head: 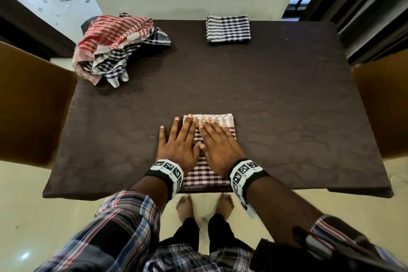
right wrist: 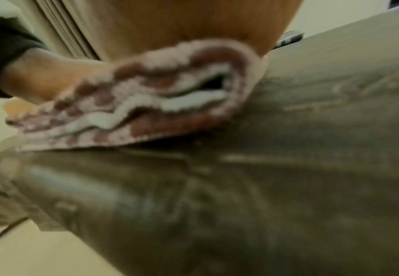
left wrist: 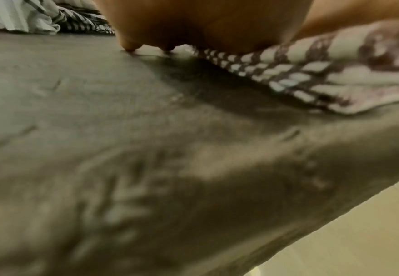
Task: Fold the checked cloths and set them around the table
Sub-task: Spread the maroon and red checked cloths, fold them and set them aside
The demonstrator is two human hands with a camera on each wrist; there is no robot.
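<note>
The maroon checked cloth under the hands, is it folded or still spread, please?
Folded: the maroon checked cloth forms a compact rectangle, and the right wrist view shows stacked layers.

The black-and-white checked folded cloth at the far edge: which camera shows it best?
The head view: the black-and-white checked folded cloth lies whole and sharp there. The right wrist view shows perhaps a blurred sliver; the left wrist view shows none.
</note>
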